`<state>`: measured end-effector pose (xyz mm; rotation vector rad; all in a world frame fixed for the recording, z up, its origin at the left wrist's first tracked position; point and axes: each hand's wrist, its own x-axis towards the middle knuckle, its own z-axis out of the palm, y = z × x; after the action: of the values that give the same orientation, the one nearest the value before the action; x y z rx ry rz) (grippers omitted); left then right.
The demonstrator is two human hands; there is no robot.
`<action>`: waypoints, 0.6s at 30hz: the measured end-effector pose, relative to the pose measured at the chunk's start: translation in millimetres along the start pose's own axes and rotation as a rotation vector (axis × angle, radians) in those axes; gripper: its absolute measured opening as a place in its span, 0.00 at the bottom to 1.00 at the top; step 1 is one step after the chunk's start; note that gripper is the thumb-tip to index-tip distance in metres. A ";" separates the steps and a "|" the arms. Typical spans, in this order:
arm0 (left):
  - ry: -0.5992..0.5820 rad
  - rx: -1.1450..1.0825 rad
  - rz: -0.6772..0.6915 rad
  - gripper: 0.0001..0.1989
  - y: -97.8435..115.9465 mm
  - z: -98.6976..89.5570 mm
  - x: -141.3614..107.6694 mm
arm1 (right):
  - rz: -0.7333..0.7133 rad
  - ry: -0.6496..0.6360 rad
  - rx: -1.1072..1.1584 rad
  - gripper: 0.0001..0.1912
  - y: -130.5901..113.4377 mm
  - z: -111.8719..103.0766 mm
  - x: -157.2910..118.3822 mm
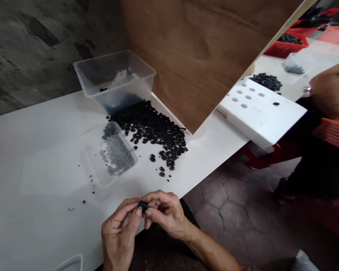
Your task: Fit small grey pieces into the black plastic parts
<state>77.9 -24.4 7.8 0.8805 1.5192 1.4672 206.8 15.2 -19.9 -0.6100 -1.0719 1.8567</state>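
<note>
A small black plastic piece (142, 205) is pinched between my two hands, just off the table's front edge. My left hand (121, 226) grips its left side with thumb and fingers. From the right, the thumb and fingertips of my right hand (165, 214) close on it too. Its exact kind is too small to tell. Beyond my hands lies a heap of similar black oval pieces (155, 130). To its left, a shallow clear tray (103, 180) holds many small metal pins (120, 154) and some dark bits.
A larger clear bin (115, 90) stands behind the heap. A brown wooden board (197, 56) rises at its right. Past the board are a white block with holes (267, 113), a red basket (285, 49) and another person's arm (332, 90). Tiny black bits (84, 201) lie on the white table (39, 169).
</note>
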 end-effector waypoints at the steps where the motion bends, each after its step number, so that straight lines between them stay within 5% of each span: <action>1: -0.001 -0.018 -0.005 0.03 -0.1 0.5 0.8 | 0.013 0.004 0.041 0.14 -0.3 0.6 0.7; 10: -0.025 0.204 0.121 0.04 0.8 -1.5 2.8 | 0.123 0.101 0.025 0.15 -5.6 2.3 1.1; 18: -0.120 0.237 0.284 0.12 -1.9 -4.1 -0.3 | -0.081 0.107 -0.149 0.09 -9.5 -1.8 3.2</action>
<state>74.4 -26.5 5.9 1.3484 1.5460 1.4175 210.8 21.0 -12.6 -0.7339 -1.1537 1.6662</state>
